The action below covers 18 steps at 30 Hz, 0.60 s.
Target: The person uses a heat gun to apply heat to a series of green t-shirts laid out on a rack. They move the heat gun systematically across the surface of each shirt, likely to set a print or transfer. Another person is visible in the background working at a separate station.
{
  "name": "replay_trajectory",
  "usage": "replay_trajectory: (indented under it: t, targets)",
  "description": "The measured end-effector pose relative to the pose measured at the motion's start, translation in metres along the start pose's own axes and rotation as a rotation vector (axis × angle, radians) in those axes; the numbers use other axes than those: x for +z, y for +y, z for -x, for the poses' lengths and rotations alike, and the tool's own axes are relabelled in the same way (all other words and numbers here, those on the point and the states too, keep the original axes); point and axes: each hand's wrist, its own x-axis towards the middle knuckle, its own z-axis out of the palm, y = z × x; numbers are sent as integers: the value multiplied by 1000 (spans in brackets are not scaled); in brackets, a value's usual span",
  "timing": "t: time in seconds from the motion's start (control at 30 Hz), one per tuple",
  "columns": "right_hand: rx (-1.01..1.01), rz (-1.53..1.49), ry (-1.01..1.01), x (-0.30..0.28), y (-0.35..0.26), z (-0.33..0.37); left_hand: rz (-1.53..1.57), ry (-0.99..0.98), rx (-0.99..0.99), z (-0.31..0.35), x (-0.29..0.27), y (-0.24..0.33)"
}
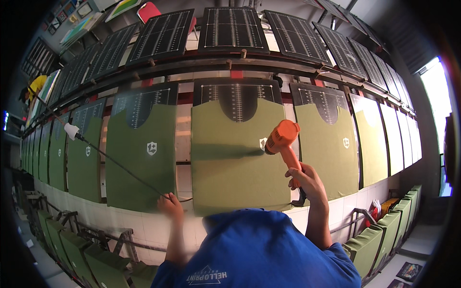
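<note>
My right hand (309, 181) is closed round the handle of an orange heat gun (284, 136). Its dark nozzle is right over a white shield print (262, 143) on a green shirt (230, 177), partly covering it. That shirt is spread on a black board (236, 91) with white ruler marks. Off to the left, my left hand (170, 207) is closed on a black cable (120, 164), beside the lower edge of another green shirt (141, 177). The cable slants up and left to a white-wrapped connection (71, 131).
More boards with green shirts (331, 153) run left and right in a row. Behind a metal rail (201, 58) stand bare black boards (233, 29). Green-covered boards (367, 245) fill the lower corners. A person in yellow (37, 84) is at far left, a red chair (148, 12) behind.
</note>
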Motion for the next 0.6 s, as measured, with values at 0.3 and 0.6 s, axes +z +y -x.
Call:
replay_trajectory:
  t: [0.3, 0.6]
  targets:
    - [-4, -40, 45, 2, -4, -11, -14, 13, 5, -1, 2, -2]
    - [-10, -57, 50, 15, -20, -22, -66, 5, 52, -1, 0, -1]
